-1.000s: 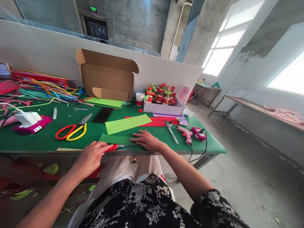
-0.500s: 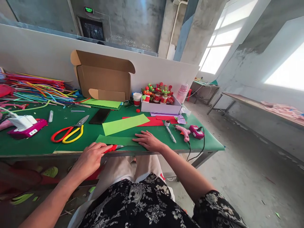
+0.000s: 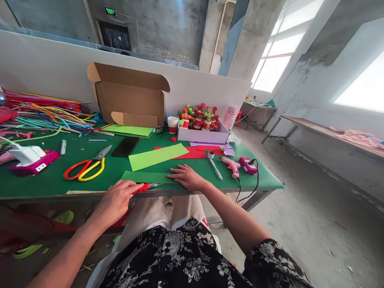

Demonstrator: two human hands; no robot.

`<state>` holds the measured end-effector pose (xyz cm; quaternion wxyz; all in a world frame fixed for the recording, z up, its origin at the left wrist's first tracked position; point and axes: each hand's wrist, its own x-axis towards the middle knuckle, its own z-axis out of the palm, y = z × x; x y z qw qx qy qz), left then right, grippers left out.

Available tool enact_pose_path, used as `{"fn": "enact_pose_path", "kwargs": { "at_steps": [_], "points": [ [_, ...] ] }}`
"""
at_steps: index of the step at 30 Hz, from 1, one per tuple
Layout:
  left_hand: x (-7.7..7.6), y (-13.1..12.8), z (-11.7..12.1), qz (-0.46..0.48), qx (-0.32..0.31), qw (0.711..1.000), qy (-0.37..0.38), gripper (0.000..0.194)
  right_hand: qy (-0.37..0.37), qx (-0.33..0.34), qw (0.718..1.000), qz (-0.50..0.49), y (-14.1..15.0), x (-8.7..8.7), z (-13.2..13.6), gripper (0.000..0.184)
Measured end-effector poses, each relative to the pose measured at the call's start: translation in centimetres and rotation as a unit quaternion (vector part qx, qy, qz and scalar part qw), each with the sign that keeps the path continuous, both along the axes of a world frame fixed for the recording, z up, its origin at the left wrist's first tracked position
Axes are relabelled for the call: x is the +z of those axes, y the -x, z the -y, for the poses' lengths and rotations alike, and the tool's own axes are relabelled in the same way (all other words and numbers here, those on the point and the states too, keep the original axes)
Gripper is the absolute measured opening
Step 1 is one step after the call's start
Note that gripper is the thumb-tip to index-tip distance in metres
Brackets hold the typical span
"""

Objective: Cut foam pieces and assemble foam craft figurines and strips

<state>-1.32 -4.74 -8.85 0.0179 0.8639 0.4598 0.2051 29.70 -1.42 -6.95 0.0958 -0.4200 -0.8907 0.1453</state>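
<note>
Head camera: my left hand [image 3: 115, 203] had its grip closed round a red-handled cutter [image 3: 142, 188], the tip pointing right along the near edge of a dark green strip [image 3: 147, 177]. My right hand [image 3: 188, 178] lay open, fingers spread, on the strip's right end. I took the step for a trim along that edge, though I couldn't tell whether the blade was biting. To my mind, any further stroke called for flat, steady paper and fingertips out of the blade's line.

The strip lay at the front of the green counter [image 3: 45, 184], just nearer me than a light green strip [image 3: 157, 156], which overlapped red paper [image 3: 198, 153]. Scissors [image 3: 87, 169] and a black phone [image 3: 125, 147] were to the left, a pink glue gun [image 3: 233, 166] to the right. Beyond stood a white panel [image 3: 60, 60], bright windows [image 3: 273, 72] and another table [image 3: 315, 130] over bare concrete floor [image 3: 300, 208].
</note>
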Motion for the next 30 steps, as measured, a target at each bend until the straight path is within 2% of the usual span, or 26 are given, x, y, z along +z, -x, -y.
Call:
{"fn": "enact_pose_path", "kwargs": {
  "at_steps": [7,13,19,30],
  "points": [
    [0.3,-1.2,-0.3,0.012,0.0,1.0,0.017,0.052,0.0,0.0,1.0,0.001,0.1,-0.1,-0.1,0.042],
    [0.2,-0.9,0.0,0.026,-0.003,0.999,0.023,0.051,-0.003,-0.003,1.0,0.0,0.1,-0.2,0.0,0.042],
    [0.8,-2.1,0.0,0.02,-0.006,1.0,0.018,0.051,-0.002,-0.006,1.0,0.005,0.1,-0.1,0.0,0.042],
    [0.8,-2.5,0.0,0.017,-0.008,0.999,0.028,0.053,-0.001,-0.008,1.0,0.003,0.1,-0.3,-0.1,0.042]
  ]
}}
